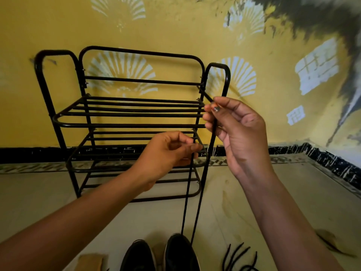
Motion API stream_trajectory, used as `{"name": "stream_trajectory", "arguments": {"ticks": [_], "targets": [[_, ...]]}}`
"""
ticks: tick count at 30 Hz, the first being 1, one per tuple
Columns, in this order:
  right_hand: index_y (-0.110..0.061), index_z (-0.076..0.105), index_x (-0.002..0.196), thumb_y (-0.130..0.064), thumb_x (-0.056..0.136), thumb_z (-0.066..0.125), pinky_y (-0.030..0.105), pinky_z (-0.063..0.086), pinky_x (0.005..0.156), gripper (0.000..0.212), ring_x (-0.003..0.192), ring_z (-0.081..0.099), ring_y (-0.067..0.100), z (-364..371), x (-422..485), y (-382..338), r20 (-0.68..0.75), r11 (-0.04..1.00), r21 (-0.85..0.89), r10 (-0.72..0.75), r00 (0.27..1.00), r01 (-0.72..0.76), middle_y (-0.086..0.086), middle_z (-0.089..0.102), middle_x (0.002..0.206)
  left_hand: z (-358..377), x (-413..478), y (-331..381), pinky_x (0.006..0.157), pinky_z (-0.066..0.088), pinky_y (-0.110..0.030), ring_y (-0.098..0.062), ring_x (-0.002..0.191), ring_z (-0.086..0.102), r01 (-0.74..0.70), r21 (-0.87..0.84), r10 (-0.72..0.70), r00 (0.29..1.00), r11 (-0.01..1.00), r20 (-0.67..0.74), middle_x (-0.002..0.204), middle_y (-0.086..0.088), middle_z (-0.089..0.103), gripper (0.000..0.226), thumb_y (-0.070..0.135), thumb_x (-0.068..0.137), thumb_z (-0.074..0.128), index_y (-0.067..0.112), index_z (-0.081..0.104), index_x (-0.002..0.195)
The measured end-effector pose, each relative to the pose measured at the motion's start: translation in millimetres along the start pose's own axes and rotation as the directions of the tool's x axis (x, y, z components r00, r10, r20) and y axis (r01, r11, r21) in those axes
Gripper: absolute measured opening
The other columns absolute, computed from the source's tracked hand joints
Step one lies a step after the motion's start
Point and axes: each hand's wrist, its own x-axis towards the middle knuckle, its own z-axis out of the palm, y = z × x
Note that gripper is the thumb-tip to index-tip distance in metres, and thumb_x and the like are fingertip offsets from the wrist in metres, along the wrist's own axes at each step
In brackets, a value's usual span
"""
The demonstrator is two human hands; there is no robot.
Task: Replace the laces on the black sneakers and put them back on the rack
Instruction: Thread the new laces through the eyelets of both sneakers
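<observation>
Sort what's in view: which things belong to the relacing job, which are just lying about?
Job: black lace pinched by left hand and right hand; black sneakers; loose laces on the floor; rack.
Lying about: tan item beside the sneakers, unidentifiable.

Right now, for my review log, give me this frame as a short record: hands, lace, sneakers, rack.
lace: black, two strands rising from the right sneaker
left hand: pinches one strand
right hand: pinches the other strand, higher
sneakers: black pair on floor, not on rack
loose laces: floor, right of sneakers
</observation>
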Motion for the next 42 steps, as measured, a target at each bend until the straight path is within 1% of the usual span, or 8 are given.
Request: {"name": "stream_trajectory", "arguments": {"ticks": [8,15,21,23,27,31,38,42], "targets": [[-0.014,0.064,0.086,-0.001,0.083,0.065,0.012,0.046,0.064,0.013,0.071,0.064,0.0,11,8,6,-0.015,0.99,-0.118,-0.086,0.996,0.084,0.001,0.071,0.08,13,0,-3,0.075,0.058,-0.028,-0.018,0.08,0.069,0.001,-0.074,0.002,0.999,0.997,0.048,0.085,-0.008,0.072,0.008,0.006,0.088,0.055,0.01,0.056,0.081],[-0.018,0.065,0.083,0.003,0.086,0.058,0.02,0.046,0.062,0.022,0.065,0.059,0.009,-17,0,34,-0.117,0.973,-0.225,-0.082,0.99,0.054,0.0,0.067,0.077,11,3,-11,0.061,0.057,-0.024,-0.008,0.063,0.067,0.015,-0.048,-0.017,0.999,0.999,-0.043,0.079,-0.005,0.068,0.009,0.006,0.092,0.053,0.01,0.055,0.084],[-0.021,0.064,0.083,0.003,0.091,0.052,0.018,0.041,0.048,0.029,0.049,0.053,0.002,-75,-38,117,-0.306,0.886,-0.402,0.108,0.946,-0.232,0.0,0.061,0.073,-7,10,-51,0.038,0.04,-0.016,0.0,0.037,0.049,0.122,0.18,-0.097,0.985,0.976,-0.144,0.074,-0.001,0.065,0.017,0.012,0.094,0.054,0.017,0.049,0.078],[-0.022,0.066,0.082,0.001,0.091,0.052,0.023,0.046,0.055,0.028,0.055,0.056,0.003,-96,-60,149,-0.333,0.791,-0.534,0.129,0.934,-0.299,0.0,0.064,0.076,-15,9,-71,0.039,0.036,-0.017,0.001,0.037,0.045,0.162,0.415,-0.13,0.986,0.895,-0.103,0.074,-0.001,0.065,0.019,0.014,0.093,0.056,0.016,0.051,0.075],[-0.007,0.072,0.097,0.0,0.087,0.056,0.014,0.041,0.083,0.02,0.096,0.065,0.022,-128,-115,196,-0.195,0.464,-0.828,0.289,0.937,-0.315,0.01,0.071,0.104,-29,-9,-118,0.079,0.047,-0.028,-0.008,0.083,0.062,0.119,0.838,-0.393,0.912,0.532,0.12,0.081,0.003,0.069,0.016,0.024,0.092,0.057,0.015,0.067,0.083],[-0.005,0.069,0.109,-0.014,0.088,0.062,0.021,0.041,0.088,0.024,0.107,0.061,0.024,-146,-157,220,-0.094,0.243,-0.923,0.611,0.786,-0.299,0.01,0.068,0.113,-25,-30,-159,0.074,0.04,-0.025,-0.008,0.084,0.057,0.045,0.94,-0.614,0.767,0.339,0.185,0.091,0.004,0.071,0.017,0.026,0.093,0.055,0.015,0.069,0.095],[-0.021,0.067,0.109,-0.08,0.067,0.055,0.033,0.055,0.082,0.073,0.093,0.064,0.013,-145,-211,244,-0.191,0.256,-0.855,0.651,0.734,-0.45,0.002,0.067,0.101,6,-37,-205,0.072,0.039,-0.027,-0.017,0.094,0.058,-0.033,0.95,-0.587,0.779,0.309,0.219,0.112,-0.002,0.065,0.022,0.029,0.093,0.054,0.019,0.066,0.108],[-0.023,0.061,0.119,-0.078,0.059,0.06,0.034,0.054,0.086,0.082,0.099,0.059,0.009,-141,-224,240,-0.199,0.322,-0.809,0.637,0.745,-0.491,-0.001,0.054,0.11,31,-34,-234,0.068,0.041,-0.027,-0.023,0.099,0.061,-0.13,0.959,-0.568,0.782,0.253,0.256,0.108,-0.003,0.066,0.022,0.031,0.091,0.055,0.021,0.066,0.108]]}}
